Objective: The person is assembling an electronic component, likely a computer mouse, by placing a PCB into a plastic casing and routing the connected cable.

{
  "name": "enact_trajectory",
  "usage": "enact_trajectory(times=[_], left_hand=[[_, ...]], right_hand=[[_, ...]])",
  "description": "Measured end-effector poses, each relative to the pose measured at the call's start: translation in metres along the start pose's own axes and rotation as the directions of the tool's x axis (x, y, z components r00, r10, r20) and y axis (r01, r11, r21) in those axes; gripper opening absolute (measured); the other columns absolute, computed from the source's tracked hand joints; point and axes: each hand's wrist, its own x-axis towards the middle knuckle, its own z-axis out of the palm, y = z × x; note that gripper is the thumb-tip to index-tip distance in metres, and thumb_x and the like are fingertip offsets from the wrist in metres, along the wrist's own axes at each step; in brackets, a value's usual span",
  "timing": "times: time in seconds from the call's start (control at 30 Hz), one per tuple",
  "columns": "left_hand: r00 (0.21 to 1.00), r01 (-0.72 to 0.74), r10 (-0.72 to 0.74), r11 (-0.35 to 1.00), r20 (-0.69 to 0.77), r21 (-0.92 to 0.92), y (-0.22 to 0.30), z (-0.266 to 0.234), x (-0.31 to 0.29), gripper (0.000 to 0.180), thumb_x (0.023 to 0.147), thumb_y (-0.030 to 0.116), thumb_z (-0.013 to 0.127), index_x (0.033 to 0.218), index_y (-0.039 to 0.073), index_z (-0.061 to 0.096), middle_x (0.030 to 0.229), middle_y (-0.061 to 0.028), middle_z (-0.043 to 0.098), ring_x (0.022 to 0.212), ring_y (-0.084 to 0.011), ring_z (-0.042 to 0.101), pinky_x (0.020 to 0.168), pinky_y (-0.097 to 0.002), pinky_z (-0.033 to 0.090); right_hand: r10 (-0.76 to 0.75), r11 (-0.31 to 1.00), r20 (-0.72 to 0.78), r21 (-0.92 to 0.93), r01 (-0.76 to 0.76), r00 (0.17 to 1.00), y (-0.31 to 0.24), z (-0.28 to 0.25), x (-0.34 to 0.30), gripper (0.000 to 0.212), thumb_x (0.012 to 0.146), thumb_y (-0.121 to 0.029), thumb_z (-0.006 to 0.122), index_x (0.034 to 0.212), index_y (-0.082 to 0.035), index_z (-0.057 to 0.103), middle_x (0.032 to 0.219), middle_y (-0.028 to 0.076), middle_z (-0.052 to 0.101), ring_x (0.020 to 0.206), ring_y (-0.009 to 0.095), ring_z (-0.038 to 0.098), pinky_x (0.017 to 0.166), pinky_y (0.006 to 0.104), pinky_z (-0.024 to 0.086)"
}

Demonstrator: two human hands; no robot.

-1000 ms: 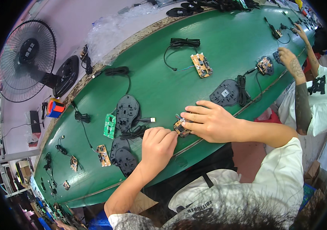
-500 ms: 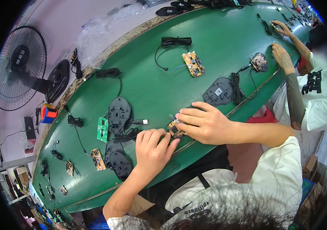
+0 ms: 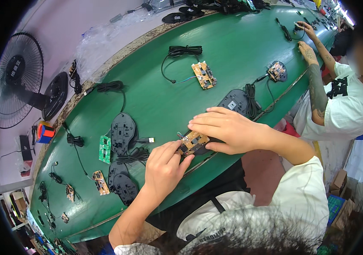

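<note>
Near the front edge of the table, a brown circuit board [image 3: 195,142] with dark components lies over a black plastic shell, only partly visible between my hands. My left hand [image 3: 163,166] grips the board's left end, thumb at the near side and fingers at the far side. From the right, my right hand [image 3: 226,129] holds the other end, its long fingers reaching over the far edge and its thumb at the near edge. Short coloured wires stand up at the board's far left corner. My right palm hides the right part of the shell.
On the green table [image 3: 156,104] lie black mouse bases [image 3: 122,132], a green circuit board [image 3: 105,148], a brown board [image 3: 204,75] with coiled cable and another mouse base [image 3: 234,102]. A fan [image 3: 17,78] stands left. A co-worker's hands [image 3: 308,53] work at the far right.
The view has shifted slightly, moving the table things leftward. More of the brown board now shows between my hands, as my right fingers have slid to its far edge.
</note>
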Motion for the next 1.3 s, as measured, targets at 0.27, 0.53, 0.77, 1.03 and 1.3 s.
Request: enact_trajectory(times=[0.27, 0.53, 0.77, 1.03, 1.3], left_hand=[[0.995, -0.026, 0.035, 0.994, 0.09, -0.108, -0.015, -0.015, 0.001, 0.028, 0.067, 0.012, 0.091, 0.082, 0.0, 0.071, 0.112, -0.0129, 0.074, 0.099, -0.0297, 0.071, 0.084, -0.039, 0.057], [0.993, -0.045, 0.055, 0.995, 0.105, -0.093, -0.013, -0.016, 0.006, 0.029, 0.071, 0.015, 0.09, 0.082, -0.002, 0.069, 0.11, -0.0135, 0.074, 0.1, -0.0298, 0.071, 0.085, -0.0399, 0.055], [0.993, 0.008, 0.006, 0.993, 0.121, -0.121, -0.011, -0.017, 0.008, 0.028, 0.071, 0.015, 0.09, 0.083, 0.0, 0.07, 0.109, -0.0136, 0.074, 0.099, -0.0303, 0.071, 0.084, -0.0405, 0.056], [0.994, -0.051, 0.063, 0.99, 0.089, -0.135, -0.02, -0.014, 0.004, 0.028, 0.072, 0.015, 0.09, 0.086, 0.0, 0.071, 0.111, -0.0146, 0.075, 0.1, -0.0312, 0.073, 0.084, -0.0407, 0.057], [0.995, -0.068, 0.071, 0.997, 0.072, -0.044, -0.007, -0.011, 0.003, 0.028, 0.074, 0.015, 0.089, 0.087, 0.0, 0.069, 0.111, -0.0137, 0.074, 0.101, -0.031, 0.071, 0.085, -0.0412, 0.055]], right_hand=[[0.002, 0.997, 0.023, 0.072, -0.004, 1.0, -0.017, 0.014, -0.004, 0.038, 0.08, -0.006, 0.076, 0.114, 0.006, 0.064, 0.116, 0.015, 0.063, 0.109, 0.033, 0.061, 0.094, 0.0402, 0.054], [0.14, 0.968, -0.023, 0.214, -0.132, 0.99, -0.018, 0.022, -0.009, 0.044, 0.078, -0.004, 0.079, 0.119, 0.004, 0.065, 0.122, 0.015, 0.06, 0.114, 0.034, 0.059, 0.095, 0.0423, 0.052], [0.17, 0.961, -0.026, 0.227, -0.16, 0.985, -0.021, 0.02, -0.007, 0.043, 0.076, -0.004, 0.079, 0.116, 0.003, 0.067, 0.119, 0.014, 0.061, 0.112, 0.033, 0.059, 0.095, 0.0423, 0.052], [0.221, 0.96, -0.017, 0.182, -0.215, 0.975, -0.023, 0.019, -0.007, 0.037, 0.076, -0.006, 0.079, 0.111, -0.002, 0.071, 0.119, 0.011, 0.062, 0.112, 0.03, 0.06, 0.093, 0.042, 0.052], [0.184, 0.976, 0.05, 0.113, -0.188, 0.982, -0.019, 0.012, -0.007, 0.036, 0.08, -0.01, 0.077, 0.115, -0.002, 0.071, 0.12, 0.011, 0.062, 0.113, 0.03, 0.06, 0.095, 0.0426, 0.051]])
